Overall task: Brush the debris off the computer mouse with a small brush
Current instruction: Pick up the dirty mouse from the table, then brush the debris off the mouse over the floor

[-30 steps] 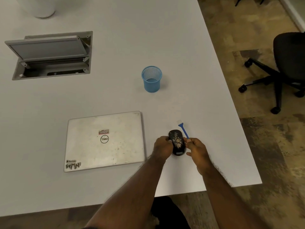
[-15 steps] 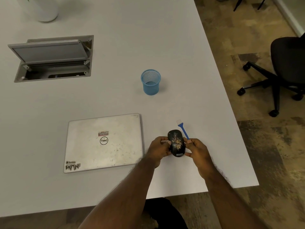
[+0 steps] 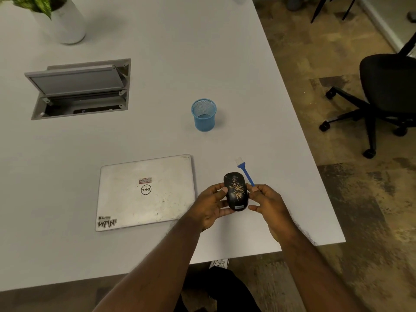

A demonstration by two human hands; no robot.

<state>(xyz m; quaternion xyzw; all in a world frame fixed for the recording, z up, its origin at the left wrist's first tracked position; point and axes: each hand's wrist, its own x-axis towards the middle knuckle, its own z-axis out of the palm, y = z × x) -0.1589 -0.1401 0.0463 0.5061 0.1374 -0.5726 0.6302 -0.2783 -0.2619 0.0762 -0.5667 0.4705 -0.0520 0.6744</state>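
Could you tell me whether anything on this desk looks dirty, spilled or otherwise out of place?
Yes: the black mouse, held in the left hand, has pale crumbs scattered over its top. The closed laptop beside it looks scuffed and speckled.

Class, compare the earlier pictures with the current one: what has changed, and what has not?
The left hand has lifted the computer mouse off the table and tilted it up; the right hand now cups its other side. The debris remains unbrushed. The brush, laptop and blue cup stayed put.
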